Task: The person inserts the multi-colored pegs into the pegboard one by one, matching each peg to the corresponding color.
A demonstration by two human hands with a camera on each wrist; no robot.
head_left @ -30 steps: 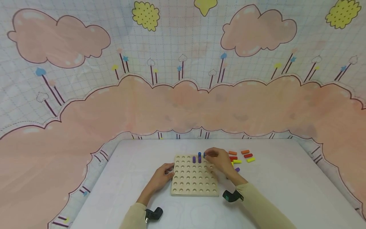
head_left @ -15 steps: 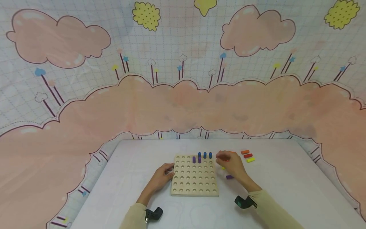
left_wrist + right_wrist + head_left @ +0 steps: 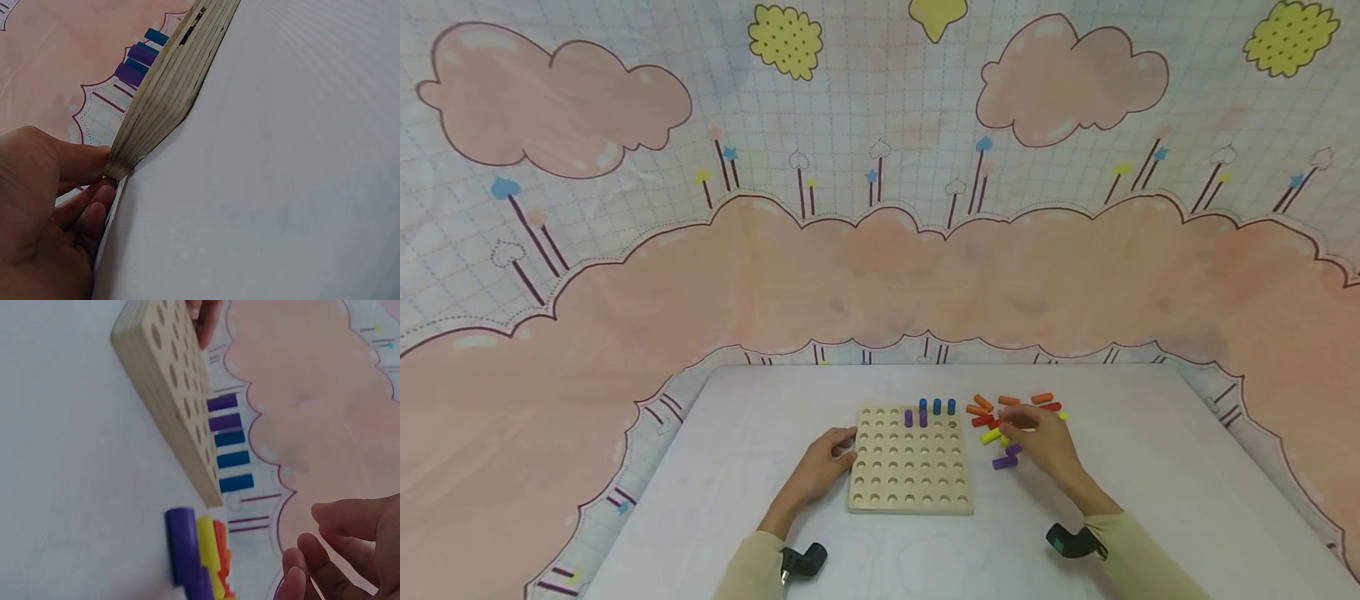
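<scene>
A wooden pegboard [image 3: 910, 475] with rows of round holes lies on the white table. Three blue pegs [image 3: 937, 407] stand in its far row at the right. Two purple pegs [image 3: 916, 418] stand just in front of them. My left hand [image 3: 822, 462] holds the board's left edge; in the left wrist view, thumb and curled fingers meet that edge [image 3: 117, 164]. My right hand [image 3: 1047, 442] hovers over the loose pegs right of the board. Its thumb and fingers [image 3: 350, 515] are apart in the right wrist view, with nothing between them.
Loose orange [image 3: 1009, 400], red [image 3: 982, 422], yellow [image 3: 991, 436] and purple pegs [image 3: 1004, 462] lie right of the board, some hidden behind my right hand. A patterned cloth backdrop [image 3: 880, 275] rises behind the table.
A third blue peg has come to stand in the far row. My right hand has let go of it and moved right, over the loose pegs. My left hand has stayed put.
</scene>
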